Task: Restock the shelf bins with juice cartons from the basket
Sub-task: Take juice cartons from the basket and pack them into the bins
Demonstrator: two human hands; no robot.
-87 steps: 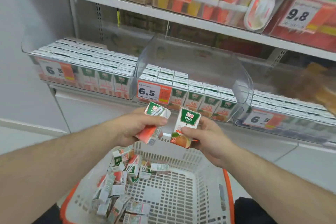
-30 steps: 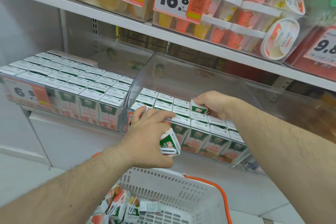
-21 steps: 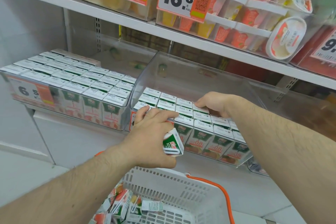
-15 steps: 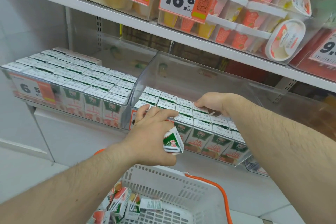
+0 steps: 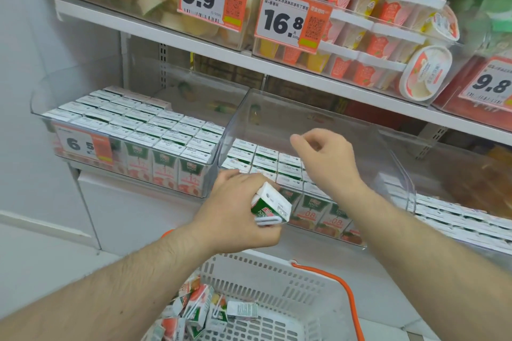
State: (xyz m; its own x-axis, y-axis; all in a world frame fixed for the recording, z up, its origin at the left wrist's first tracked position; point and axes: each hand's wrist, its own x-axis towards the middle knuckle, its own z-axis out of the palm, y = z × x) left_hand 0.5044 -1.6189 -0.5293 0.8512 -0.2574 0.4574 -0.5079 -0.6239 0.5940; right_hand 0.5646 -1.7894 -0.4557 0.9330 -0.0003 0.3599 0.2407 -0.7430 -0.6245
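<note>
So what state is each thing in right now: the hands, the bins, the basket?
Left hand: grips a juice carton, tilted.
Right hand: above the middle bin, loosely curled, holds nothing.
Middle bin: front rows filled, back part bare.
Left bin: mostly full.
Basket: loose cartons heaped at its left.

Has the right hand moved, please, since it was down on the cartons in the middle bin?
Yes. The right hand has lifted off the cartons, empty, and now hangs above them inside the middle bin.

The left hand (image 5: pixel 238 219) hides most of its juice carton (image 5: pixel 271 207); basket (image 5: pixel 277 285) cut off below.
</note>
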